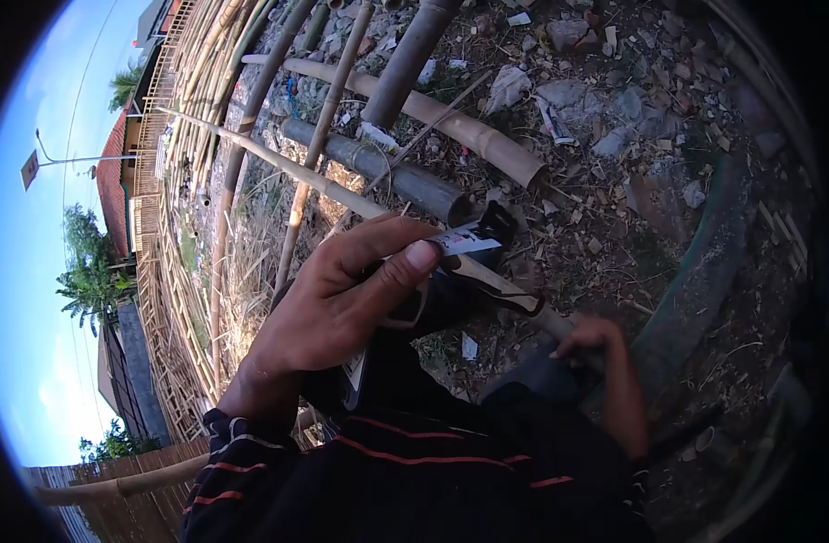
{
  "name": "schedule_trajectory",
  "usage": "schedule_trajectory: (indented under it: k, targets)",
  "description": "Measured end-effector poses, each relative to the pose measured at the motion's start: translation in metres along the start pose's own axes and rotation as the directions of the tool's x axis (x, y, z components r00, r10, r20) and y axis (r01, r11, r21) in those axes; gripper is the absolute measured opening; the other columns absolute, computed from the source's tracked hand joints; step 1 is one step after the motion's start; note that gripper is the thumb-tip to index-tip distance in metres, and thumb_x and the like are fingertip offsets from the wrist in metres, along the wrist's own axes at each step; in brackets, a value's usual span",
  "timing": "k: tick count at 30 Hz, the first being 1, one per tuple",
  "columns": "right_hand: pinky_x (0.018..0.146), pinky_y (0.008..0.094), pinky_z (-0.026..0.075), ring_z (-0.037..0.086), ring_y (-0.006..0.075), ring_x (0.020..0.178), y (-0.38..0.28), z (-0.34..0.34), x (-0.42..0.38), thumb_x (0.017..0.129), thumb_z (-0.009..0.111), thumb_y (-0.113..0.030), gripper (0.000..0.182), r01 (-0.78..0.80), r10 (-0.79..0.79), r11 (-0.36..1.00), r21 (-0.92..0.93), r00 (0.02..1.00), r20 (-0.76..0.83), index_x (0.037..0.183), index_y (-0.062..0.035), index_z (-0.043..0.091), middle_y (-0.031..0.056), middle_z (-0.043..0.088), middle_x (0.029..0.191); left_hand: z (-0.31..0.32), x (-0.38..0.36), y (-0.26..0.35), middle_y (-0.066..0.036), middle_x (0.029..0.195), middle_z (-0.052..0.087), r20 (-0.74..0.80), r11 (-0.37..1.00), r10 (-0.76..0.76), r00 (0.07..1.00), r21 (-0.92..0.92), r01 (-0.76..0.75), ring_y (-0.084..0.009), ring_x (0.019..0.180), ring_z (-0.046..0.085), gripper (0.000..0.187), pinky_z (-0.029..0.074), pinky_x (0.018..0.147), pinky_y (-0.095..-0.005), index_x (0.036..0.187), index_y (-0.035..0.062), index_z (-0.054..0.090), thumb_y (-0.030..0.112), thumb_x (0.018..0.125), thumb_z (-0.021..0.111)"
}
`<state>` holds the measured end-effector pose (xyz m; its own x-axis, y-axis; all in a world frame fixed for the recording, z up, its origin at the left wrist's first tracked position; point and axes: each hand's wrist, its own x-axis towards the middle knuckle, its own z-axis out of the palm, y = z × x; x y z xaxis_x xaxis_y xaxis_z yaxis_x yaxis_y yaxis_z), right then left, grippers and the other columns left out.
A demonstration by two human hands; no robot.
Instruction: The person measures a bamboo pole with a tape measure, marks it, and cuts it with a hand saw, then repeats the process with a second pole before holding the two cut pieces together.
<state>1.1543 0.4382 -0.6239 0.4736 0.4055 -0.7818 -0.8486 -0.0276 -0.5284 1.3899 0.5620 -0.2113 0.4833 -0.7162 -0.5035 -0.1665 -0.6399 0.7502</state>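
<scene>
My left hand [342, 294] is closed in the middle of the view. Thumb and index finger pinch a flat, shiny strip [469, 241] with white and red printing and a black end; its kind I cannot tell. Below the fingers shows a grey loop [409, 312], partly hidden by the hand. Behind them a pale, thin bamboo pole [315, 181] slants from the upper left down to the lower right. My right hand [588, 337] wraps round the pole near its lower end, with the fingers partly hidden.
A thick bamboo piece [496, 152] and a dark grey one [414, 185] lie on the rubble-strewn ground ahead. Another dark pole [410, 63] stands over them. Many poles [197, 81] are stacked at the upper left, near a bamboo fence [147, 226]. Stones [509, 89] and chips lie about.
</scene>
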Motion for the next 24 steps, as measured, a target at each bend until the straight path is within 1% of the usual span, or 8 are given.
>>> schedule_trajectory:
  k: [3,5,7,9,10,12,15,24]
  targets:
    - [0.077,0.0439,0.059,0.076,0.0268,0.084,0.001,0.019,-0.017,0.069,0.093,-0.026,0.052,-0.024,0.017,0.985,0.169,0.999,0.04,0.105,0.0046,0.073,0.0168,0.078,0.097,0.002,-0.012,-0.002,-0.004,0.096,0.061,-0.029,0.999,0.035,0.999,-0.018,-0.036,-0.0091,0.084,0.059,0.029,0.048,0.071,-0.0279,0.116,-0.0016,0.07,0.024,0.111,0.058]
    - [0.08,0.0439,0.059,0.076,0.0299,0.086,-0.018,0.044,-0.049,0.073,0.092,-0.025,0.054,0.17,-0.234,0.964,-0.204,0.907,-0.35,0.114,0.0026,0.069,0.0175,0.077,0.095,0.002,-0.016,-0.003,-0.006,0.097,0.061,-0.003,0.999,0.047,0.999,0.018,-0.047,-0.0107,0.084,0.061,0.029,0.049,0.072,-0.0286,0.116,-0.0018,0.07,0.024,0.11,0.058]
    - [0.076,0.045,0.059,0.074,0.0295,0.078,-0.037,0.056,-0.075,0.073,0.09,-0.023,0.059,0.028,-0.125,0.978,-0.208,0.875,-0.467,0.121,0.0012,0.065,0.017,0.073,0.086,0.001,-0.018,-0.008,-0.007,0.097,0.062,0.024,0.996,0.068,0.997,0.048,-0.069,-0.0124,0.085,0.062,0.028,0.05,0.073,-0.0292,0.117,-0.002,0.07,0.023,0.11,0.058]
    - [0.086,0.045,0.058,0.073,0.032,0.092,-0.049,0.062,-0.096,0.072,0.089,-0.022,0.071,-0.221,-0.262,0.86,-0.459,0.582,-0.77,0.134,-0.0034,0.061,0.0144,0.071,0.093,-0.002,-0.02,-0.017,-0.01,0.099,0.063,0.072,0.987,0.142,0.987,0.07,-0.147,-0.0155,0.086,0.064,0.028,0.051,0.074,-0.031,0.117,-0.0024,0.07,0.022,0.11,0.058]
    - [0.086,0.045,0.058,0.073,0.032,0.092,-0.044,0.062,-0.092,0.072,0.089,-0.022,0.071,-0.223,-0.252,0.864,-0.451,0.583,-0.772,0.134,-0.0034,0.061,0.0144,0.071,0.093,-0.001,-0.021,-0.015,-0.01,0.1,0.062,0.078,0.988,0.133,0.988,0.063,-0.139,-0.0166,0.085,0.064,0.027,0.052,0.073,-0.0319,0.117,-0.0029,0.071,0.021,0.109,0.059]
    - [0.103,0.0471,0.053,0.067,0.0361,0.115,-0.033,0.054,-0.081,0.076,0.083,-0.013,0.06,-0.354,-0.444,0.789,-0.502,0.235,-0.865,0.134,-0.0103,0.066,0.0158,0.068,0.116,-0.001,-0.021,-0.018,-0.009,0.099,0.062,0.084,0.981,0.16,0.984,0.094,-0.168,-0.0162,0.084,0.064,0.027,0.052,0.072,-0.0316,0.117,-0.0031,0.07,0.021,0.108,0.06]
    - [0.113,0.0537,0.043,0.056,0.0332,0.129,-0.033,0.036,-0.071,0.077,0.087,-0.019,0.064,-0.49,-0.553,0.73,-0.476,-0.016,-0.833,0.136,-0.0124,0.063,0.012,0.057,0.133,-0.003,-0.02,-0.016,-0.009,0.1,0.063,0.084,0.977,0.15,0.985,0.139,-0.161,-0.0153,0.084,0.064,0.027,0.052,0.07,-0.0309,0.117,-0.0029,0.071,0.021,0.108,0.062]
    - [0.109,0.0559,0.044,0.059,0.0329,0.122,-0.063,0.004,-0.033,0.075,0.091,-0.027,0.065,-0.3,-0.452,0.839,-0.453,0.076,-0.889,0.133,-0.0119,0.064,0.0144,0.062,0.123,-0.003,-0.004,-0.011,-0.01,0.101,0.065,0.099,0.955,0.098,0.99,0.269,-0.121,-0.0161,0.084,0.067,0.027,0.053,0.07,-0.0318,0.115,-0.0016,0.072,0.022,0.107,0.063]
